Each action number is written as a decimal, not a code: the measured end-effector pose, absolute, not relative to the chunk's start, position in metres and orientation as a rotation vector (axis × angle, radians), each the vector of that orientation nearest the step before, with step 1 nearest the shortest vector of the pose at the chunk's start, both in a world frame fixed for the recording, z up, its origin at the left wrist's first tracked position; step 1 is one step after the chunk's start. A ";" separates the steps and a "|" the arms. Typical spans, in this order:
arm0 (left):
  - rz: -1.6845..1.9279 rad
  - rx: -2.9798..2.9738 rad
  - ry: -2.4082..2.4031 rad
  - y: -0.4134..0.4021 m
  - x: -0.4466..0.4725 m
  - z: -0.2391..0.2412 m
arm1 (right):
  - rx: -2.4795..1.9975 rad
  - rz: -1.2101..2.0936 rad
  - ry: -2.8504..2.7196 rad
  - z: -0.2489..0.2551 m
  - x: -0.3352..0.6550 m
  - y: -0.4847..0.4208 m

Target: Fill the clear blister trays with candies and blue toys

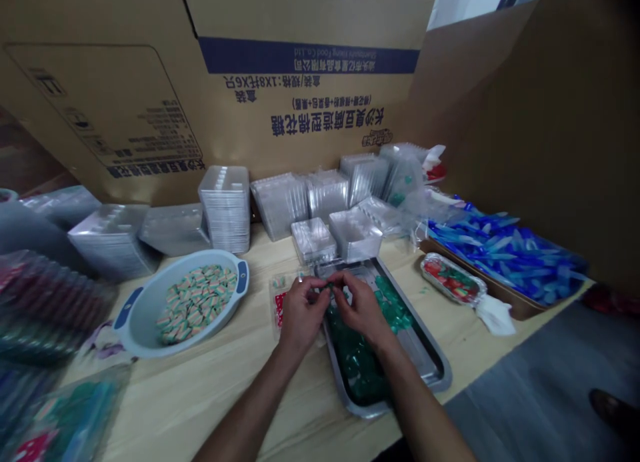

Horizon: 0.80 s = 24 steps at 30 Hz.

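The left hand and the right hand pinch a small green piece between them, just above a steel tray of loose green pieces on the pale wooden counter.

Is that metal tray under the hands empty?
No, it's partly filled: green pieces lie along the tray, with bare metal showing beside them.

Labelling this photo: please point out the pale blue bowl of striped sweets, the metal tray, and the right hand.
Pale blue bowl (144, 303): head view, inner wall.
Metal tray (415, 342): head view, bare floor.
Right hand (363, 309): head view, back of hand.
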<state>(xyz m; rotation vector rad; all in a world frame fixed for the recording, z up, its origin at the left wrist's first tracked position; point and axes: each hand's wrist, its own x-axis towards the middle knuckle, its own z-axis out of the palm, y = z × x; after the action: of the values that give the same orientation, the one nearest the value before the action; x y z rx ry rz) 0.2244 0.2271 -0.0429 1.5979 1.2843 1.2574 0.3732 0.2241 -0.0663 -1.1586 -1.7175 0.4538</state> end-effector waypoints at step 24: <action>1.263 1.755 1.268 0.232 0.214 -0.042 | -1.092 0.697 -1.734 -0.063 0.384 0.224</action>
<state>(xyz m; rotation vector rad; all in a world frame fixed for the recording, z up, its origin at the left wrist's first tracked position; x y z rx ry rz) 0.2140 0.2324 -0.0424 1.7555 1.2680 1.2627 0.3838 0.2238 -0.0634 -1.0924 -1.7343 0.6967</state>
